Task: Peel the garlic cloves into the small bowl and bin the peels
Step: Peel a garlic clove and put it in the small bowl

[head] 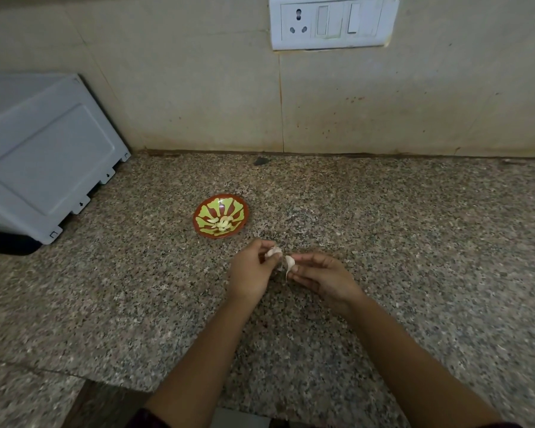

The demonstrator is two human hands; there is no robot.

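Both mid-counter [414, 242], pinching garlic [274, 251]: left hand [250, 270], right hand [325, 279]

The counter [383, 242] is speckled granite, brown and grey, with a dull polish. The small bowl [220, 216] is glazed and glossy, catching a spot of light. The wall [198, 88] behind looks like smooth matt stone tile, stained in places. The switch plate [332, 21] is smooth white plastic. The grey appliance [44, 149] looks painted, matt sheet metal.

Grey appliance [44, 156] at left on speckled granite counter [414, 242]; white socket-and-switch plate [331, 21] on wall.
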